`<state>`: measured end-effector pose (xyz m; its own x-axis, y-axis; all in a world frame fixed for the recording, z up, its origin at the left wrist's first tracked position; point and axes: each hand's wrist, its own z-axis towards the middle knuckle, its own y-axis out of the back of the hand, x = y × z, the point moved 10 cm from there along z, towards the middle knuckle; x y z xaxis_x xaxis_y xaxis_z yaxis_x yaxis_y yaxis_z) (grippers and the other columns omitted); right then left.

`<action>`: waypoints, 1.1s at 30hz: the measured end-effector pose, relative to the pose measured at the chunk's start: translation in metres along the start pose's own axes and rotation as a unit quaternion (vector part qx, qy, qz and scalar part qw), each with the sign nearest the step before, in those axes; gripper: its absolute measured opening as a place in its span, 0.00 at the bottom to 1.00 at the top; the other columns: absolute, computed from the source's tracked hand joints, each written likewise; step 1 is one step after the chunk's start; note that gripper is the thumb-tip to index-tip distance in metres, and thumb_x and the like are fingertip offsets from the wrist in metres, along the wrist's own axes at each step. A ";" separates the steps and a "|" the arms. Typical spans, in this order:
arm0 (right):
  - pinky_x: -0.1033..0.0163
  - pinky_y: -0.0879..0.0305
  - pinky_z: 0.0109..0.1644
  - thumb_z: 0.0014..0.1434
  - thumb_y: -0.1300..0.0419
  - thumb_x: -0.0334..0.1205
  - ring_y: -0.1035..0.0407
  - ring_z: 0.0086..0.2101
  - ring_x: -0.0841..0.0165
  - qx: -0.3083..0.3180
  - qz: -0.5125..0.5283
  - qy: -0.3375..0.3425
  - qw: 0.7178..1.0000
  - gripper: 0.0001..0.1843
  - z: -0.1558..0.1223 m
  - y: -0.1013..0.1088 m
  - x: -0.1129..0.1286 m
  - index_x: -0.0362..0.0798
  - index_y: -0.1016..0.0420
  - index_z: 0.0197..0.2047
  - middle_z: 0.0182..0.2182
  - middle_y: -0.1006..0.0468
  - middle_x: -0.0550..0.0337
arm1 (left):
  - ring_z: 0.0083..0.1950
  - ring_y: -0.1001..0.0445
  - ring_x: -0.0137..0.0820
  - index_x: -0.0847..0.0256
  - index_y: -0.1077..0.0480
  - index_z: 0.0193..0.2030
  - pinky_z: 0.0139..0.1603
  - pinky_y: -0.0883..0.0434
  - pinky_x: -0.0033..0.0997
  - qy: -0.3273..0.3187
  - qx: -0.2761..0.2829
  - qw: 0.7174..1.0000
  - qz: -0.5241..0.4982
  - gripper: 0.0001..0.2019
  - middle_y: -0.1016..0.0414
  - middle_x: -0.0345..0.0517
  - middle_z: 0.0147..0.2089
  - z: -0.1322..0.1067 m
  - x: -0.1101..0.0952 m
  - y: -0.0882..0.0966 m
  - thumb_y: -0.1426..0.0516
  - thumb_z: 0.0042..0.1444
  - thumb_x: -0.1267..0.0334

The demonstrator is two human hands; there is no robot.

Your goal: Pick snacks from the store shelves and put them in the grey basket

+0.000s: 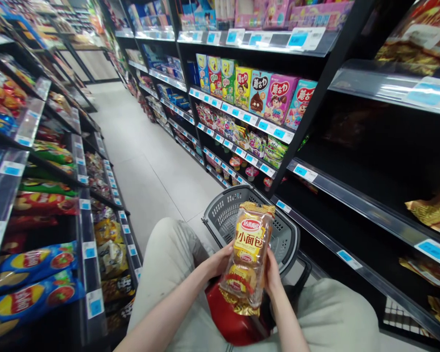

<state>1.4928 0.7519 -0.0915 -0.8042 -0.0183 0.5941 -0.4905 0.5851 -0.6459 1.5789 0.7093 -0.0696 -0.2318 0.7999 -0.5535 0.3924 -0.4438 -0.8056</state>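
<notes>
A clear bag of small buns (248,254) with a yellow label and gold ends stands upright between my hands. My left hand (220,261) grips its left side and my right hand (272,273) grips its right side, fingers wrapped behind. Just beyond the bag a grey plastic shopping basket (227,210) rests on the floor between my knees. Below the bag something red (227,313) lies in my lap, partly hidden.
I crouch in a shop aisle with a pale tiled floor (146,156). Dark shelves of crisp bags (33,269) line the left. On the right stand shelves of snack boxes (264,95), and nearer shelves (370,205) hold a few bread bags (434,208).
</notes>
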 end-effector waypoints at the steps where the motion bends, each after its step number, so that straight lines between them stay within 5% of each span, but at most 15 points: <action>1: 0.57 0.37 0.48 0.45 0.41 0.50 0.32 0.43 0.62 -0.003 -0.022 0.024 0.999 0.17 0.001 0.001 0.005 0.50 0.26 0.37 0.38 0.23 0.62 | 0.54 0.34 0.43 0.58 0.37 0.53 0.55 0.40 0.43 -0.004 -0.004 1.000 0.000 0.26 0.29 0.49 0.50 0.000 -0.001 0.000 0.41 0.45 0.57; 7: 0.64 0.42 0.50 0.45 0.40 0.49 0.35 0.42 0.67 -0.050 -0.162 0.159 0.973 0.15 0.002 0.014 0.038 0.50 0.26 0.35 0.38 0.25 0.65 | 0.55 0.36 0.42 0.56 0.42 0.57 0.56 0.41 0.42 -0.027 -0.007 1.000 0.013 0.31 0.33 0.49 0.54 0.001 -0.007 -0.008 0.40 0.44 0.58; 22: 0.58 0.45 0.53 0.47 0.43 0.48 0.37 0.45 0.63 -0.019 -0.189 0.144 0.971 0.16 0.008 0.010 0.036 0.48 0.26 0.35 0.40 0.26 0.62 | 0.55 0.36 0.41 0.56 0.46 0.59 0.55 0.40 0.41 -0.042 -0.014 0.998 0.037 0.34 0.35 0.51 0.56 0.001 -0.011 -0.013 0.40 0.44 0.59; 27: 0.59 0.39 0.47 0.43 0.40 0.52 0.39 0.48 0.60 -0.085 -0.222 0.144 0.961 0.23 0.002 0.022 0.043 0.49 0.28 0.41 0.45 0.28 0.57 | 0.50 0.32 0.43 0.62 0.39 0.53 0.51 0.37 0.41 -0.059 -0.051 0.995 0.068 0.32 0.32 0.55 0.51 0.003 -0.013 -0.002 0.38 0.40 0.56; 33: 0.57 0.40 0.50 0.47 0.41 0.52 0.42 0.53 0.61 0.025 -0.194 0.125 0.973 0.26 -0.008 -0.002 0.036 0.55 0.33 0.50 0.54 0.36 0.58 | 0.47 0.30 0.41 0.61 0.39 0.52 0.48 0.35 0.39 -0.110 -0.128 0.976 0.138 0.29 0.30 0.53 0.49 0.004 -0.019 0.027 0.39 0.43 0.54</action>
<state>1.4672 0.7571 -0.0649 -0.4520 -0.0277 0.8916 -0.7608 0.5337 -0.3691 1.5899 0.6805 -0.0818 -0.2601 0.5462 -0.7962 0.6692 -0.4925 -0.5565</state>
